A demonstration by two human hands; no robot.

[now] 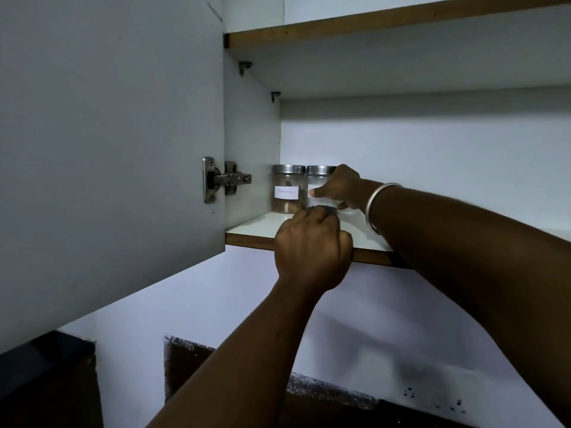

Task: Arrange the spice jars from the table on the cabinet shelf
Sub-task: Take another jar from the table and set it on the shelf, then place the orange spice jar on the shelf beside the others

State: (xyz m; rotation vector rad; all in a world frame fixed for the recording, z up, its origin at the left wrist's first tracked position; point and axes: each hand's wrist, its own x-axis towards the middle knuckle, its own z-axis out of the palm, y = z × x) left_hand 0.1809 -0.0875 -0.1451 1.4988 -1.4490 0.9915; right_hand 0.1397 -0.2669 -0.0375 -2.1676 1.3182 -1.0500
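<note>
From my head camera, looking up into the open cupboard: the white cabinet shelf [253, 230] with the wood-coloured front edge runs across the middle. At its back left corner stands the labelled jar [287, 189], clear glass with a round steel lid, a white paper label and brown contents, upright against the side wall.

Just beside it on the right, touching or nearly so, is the second jar [319, 173], the same clear glass and steel lid, also upright. My right hand [341, 186], a silver bangle [378, 205] on its wrist, is curled round this jar from the right, thumb across its front and fingers behind.

My left hand [312, 248] is nearer me, at the shelf's front edge, fingers wrapped into a fist round what I take to be a third jar [327, 210]. Only a dark, blurred top shows above my knuckles, so I cannot tell whether it rests on the shelf.

The free space lies to the right of the second jar, behind my right wrist. I judge the next placement turns on that: the third jar must go back and rightward, staying upright, once my right arm clears the way.

The grey cabinet door [108, 149] hangs open on its steel hinge [222, 179].
</note>
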